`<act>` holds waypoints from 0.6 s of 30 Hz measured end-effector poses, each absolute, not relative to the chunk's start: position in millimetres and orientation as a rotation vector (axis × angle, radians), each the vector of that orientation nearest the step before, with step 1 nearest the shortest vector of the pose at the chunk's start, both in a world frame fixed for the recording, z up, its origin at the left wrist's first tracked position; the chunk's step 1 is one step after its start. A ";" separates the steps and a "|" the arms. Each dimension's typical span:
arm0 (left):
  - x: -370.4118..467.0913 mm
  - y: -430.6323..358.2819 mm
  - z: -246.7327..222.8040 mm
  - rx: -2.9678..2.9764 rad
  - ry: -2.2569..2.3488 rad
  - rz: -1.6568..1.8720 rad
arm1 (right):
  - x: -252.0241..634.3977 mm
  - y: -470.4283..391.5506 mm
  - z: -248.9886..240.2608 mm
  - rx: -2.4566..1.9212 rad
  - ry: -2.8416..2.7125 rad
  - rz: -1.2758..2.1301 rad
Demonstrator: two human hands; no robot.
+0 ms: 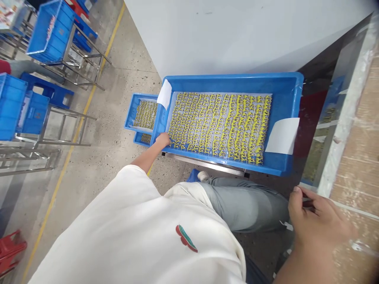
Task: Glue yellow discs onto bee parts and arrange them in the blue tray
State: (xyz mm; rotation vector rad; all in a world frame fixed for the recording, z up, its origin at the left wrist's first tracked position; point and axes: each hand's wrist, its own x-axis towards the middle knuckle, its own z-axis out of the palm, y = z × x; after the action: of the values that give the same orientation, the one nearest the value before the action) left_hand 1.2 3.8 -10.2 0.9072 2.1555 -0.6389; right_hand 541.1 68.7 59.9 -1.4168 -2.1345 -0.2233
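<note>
A large blue tray (231,79) rests on a metal stand, with rows of small yellow pieces (219,122) laid on a white sheet inside it. My left hand (162,139) is at the tray's near left corner, its fingers curled over the rim. White paper (165,94) hangs over the left rim, and another white sheet (283,135) lies at the tray's right end. To the right, my right hand (315,211) is raised beside the worktable's edge, thumb and index finger pinched together. Anything between those fingertips is too small to make out.
Smaller blue trays (129,114) with pieces stand low beyond the left end. A worktable (355,157) borders the right, a pale wall (237,35) the far side. Blue crates (60,37) on metal stands and a person's leg (35,69) are at left.
</note>
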 end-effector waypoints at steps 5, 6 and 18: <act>3.3 4.5 -4.8 0.900 2.137 -0.638 | 543.6 67.4 58.0 -1.432 -2.142 -0.213; 3.9 4.3 -3.6 0.897 2.134 -0.636 | 544.0 67.5 57.2 -1.451 -2.142 -0.207; 2.8 7.2 14.7 0.904 2.152 -0.514 | 536.6 69.9 65.1 -1.283 -2.147 -0.288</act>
State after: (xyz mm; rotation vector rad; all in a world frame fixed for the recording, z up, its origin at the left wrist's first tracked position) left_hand 2.8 7.2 14.7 0.9035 2.1517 -0.5138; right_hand 536.6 69.9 65.1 -1.2831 -2.1469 -0.2878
